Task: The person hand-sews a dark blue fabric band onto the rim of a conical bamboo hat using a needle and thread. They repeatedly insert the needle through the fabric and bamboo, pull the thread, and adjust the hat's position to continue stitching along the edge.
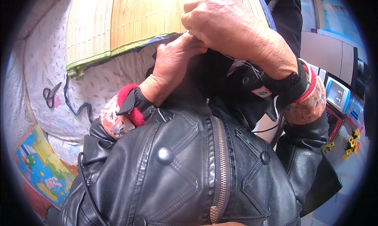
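A woven slatted mat [141, 16] with green and blue fabric edging lies across the top of the view. My left hand [174, 60] grips its near edge, thumb on top, the other fingers partly hidden. Just above and to the right, my right hand [217, 22] is closed at the same edge, its fingertips pinched close to my left thumb. Whether a needle is between them cannot be seen. Thin pale thread [233, 58] hangs below my right hand. A dark blue fabric strip [68, 99] trails from the mat's left corner.
Scissors with dark handles [50, 96] lie on a patterned white quilt [118, 73] at left. A colorful cartoon-printed mat [47, 167] is at lower left. On the right stand a blue and white water dispenser [337, 94], a clear plastic bottle [355, 112] and yellow flowers [351, 144].
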A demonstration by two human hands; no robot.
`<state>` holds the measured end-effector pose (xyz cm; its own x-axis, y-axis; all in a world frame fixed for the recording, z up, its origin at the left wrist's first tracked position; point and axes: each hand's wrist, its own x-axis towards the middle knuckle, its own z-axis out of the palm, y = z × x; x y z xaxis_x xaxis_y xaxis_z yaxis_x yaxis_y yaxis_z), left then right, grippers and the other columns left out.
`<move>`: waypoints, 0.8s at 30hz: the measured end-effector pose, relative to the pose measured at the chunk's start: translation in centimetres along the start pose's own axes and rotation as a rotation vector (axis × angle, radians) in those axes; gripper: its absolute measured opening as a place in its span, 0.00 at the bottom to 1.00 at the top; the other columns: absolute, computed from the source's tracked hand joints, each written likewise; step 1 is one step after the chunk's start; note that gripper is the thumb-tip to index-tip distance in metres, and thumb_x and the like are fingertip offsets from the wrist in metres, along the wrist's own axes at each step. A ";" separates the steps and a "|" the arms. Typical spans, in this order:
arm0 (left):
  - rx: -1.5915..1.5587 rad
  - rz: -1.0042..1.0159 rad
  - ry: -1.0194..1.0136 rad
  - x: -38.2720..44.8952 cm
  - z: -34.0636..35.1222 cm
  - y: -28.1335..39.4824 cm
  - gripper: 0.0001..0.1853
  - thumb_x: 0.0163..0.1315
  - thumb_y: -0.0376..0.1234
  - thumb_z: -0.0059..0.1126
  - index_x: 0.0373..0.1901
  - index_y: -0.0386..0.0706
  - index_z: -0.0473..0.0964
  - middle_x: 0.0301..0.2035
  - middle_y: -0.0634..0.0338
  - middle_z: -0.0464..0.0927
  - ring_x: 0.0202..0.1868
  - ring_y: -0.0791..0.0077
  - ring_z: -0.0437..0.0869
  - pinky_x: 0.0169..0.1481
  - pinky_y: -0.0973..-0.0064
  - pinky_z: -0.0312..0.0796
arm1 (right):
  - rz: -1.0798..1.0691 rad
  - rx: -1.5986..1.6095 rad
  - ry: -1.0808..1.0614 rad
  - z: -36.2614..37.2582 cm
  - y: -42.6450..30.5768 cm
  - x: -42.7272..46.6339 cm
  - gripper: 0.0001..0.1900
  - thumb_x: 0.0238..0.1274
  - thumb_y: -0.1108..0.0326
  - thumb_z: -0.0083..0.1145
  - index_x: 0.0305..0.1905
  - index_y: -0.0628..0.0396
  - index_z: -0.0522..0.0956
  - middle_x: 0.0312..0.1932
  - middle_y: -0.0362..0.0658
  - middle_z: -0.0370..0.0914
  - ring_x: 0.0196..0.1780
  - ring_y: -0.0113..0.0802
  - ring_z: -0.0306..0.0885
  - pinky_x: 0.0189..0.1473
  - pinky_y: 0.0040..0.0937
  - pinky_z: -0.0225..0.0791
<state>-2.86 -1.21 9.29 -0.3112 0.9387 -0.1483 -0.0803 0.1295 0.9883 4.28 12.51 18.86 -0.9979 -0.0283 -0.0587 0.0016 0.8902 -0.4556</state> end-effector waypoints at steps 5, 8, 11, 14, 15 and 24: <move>-0.309 -0.226 0.048 -0.1 0.3 -0.1 0.12 0.61 0.28 0.44 0.41 0.28 0.71 0.39 0.52 0.74 0.42 0.67 0.77 0.47 0.70 0.72 | 0.073 -0.097 -0.047 1.0 1.1 0.0 0.08 0.36 0.69 0.57 0.24 0.61 0.77 0.24 0.50 0.74 0.30 0.42 0.76 0.32 0.33 0.68; -0.224 -0.078 0.040 0.0 0.1 -1.1 0.11 0.56 0.26 0.49 0.42 0.38 0.72 0.34 0.58 0.78 0.38 0.73 0.79 0.44 0.76 0.72 | -0.113 -0.194 0.112 2.1 1.5 0.2 0.07 0.34 0.69 0.58 0.23 0.59 0.79 0.23 0.49 0.75 0.31 0.42 0.77 0.33 0.32 0.70; 0.008 0.019 0.051 0.0 0.1 -2.2 0.11 0.57 0.26 0.48 0.42 0.40 0.72 0.31 0.59 0.79 0.35 0.76 0.79 0.43 0.79 0.71 | -0.200 -0.211 0.306 3.4 0.8 1.0 0.05 0.34 0.71 0.57 0.23 0.58 0.79 0.25 0.46 0.76 0.35 0.41 0.77 0.36 0.33 0.70; 0.007 0.111 0.189 -0.4 1.3 -2.5 0.10 0.61 0.29 0.43 0.40 0.38 0.73 0.31 0.57 0.78 0.36 0.75 0.77 0.45 0.78 0.70 | -0.158 -0.133 0.376 3.9 -0.6 1.6 0.05 0.33 0.72 0.56 0.23 0.59 0.78 0.25 0.46 0.76 0.35 0.42 0.77 0.36 0.33 0.71; -0.098 0.020 0.225 -0.4 1.6 -2.4 0.10 0.62 0.30 0.42 0.39 0.37 0.73 0.32 0.56 0.77 0.37 0.74 0.77 0.45 0.78 0.69 | -0.147 -0.130 0.353 3.9 -0.9 1.8 0.05 0.33 0.72 0.57 0.23 0.59 0.78 0.25 0.47 0.76 0.34 0.42 0.77 0.36 0.32 0.71; 0.088 -0.003 -0.098 0.0 0.5 0.9 0.12 0.61 0.31 0.45 0.39 0.31 0.73 0.36 0.52 0.76 0.40 0.69 0.78 0.47 0.73 0.70 | -0.506 0.064 0.589 5.1 3.6 3.6 0.12 0.46 0.71 0.58 0.39 0.57 0.77 0.26 0.40 0.74 0.28 0.29 0.74 0.26 0.22 0.66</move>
<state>-2.41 -0.94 10.23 -0.2171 0.9644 -0.1512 0.0035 0.1556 0.9878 0.99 13.34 12.48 -0.7484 -0.1622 0.6432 -0.4775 0.8048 -0.3527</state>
